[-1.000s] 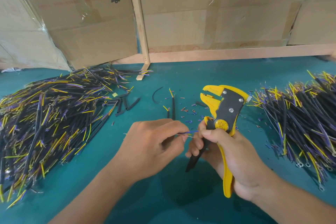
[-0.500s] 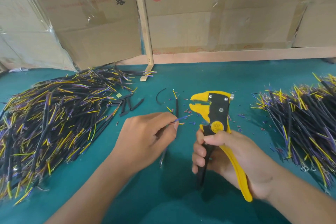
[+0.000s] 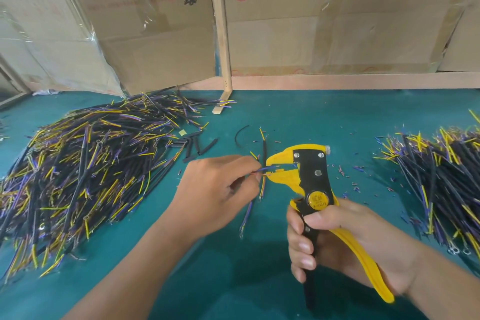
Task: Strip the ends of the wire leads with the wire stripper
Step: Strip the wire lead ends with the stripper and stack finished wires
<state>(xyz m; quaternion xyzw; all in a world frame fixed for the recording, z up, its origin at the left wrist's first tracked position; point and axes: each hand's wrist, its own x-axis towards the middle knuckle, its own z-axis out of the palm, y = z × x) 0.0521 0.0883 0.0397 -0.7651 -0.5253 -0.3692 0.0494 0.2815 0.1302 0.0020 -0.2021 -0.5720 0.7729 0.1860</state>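
Your left hand [image 3: 220, 189] pinches the wire lead [image 3: 262, 169], lying left-right mid-frame, tip seemingly between the wire stripper's [image 3: 309, 182] spread jaws. Your right hand [image 3: 345, 239] grips the handles.

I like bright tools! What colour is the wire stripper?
Yellow and black wire stripper, clearest in the head view, gripped by the right hand.

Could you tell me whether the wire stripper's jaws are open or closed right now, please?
Open: the wire stripper shows a gap between its yellow jaws, with the wire lead tip entering.
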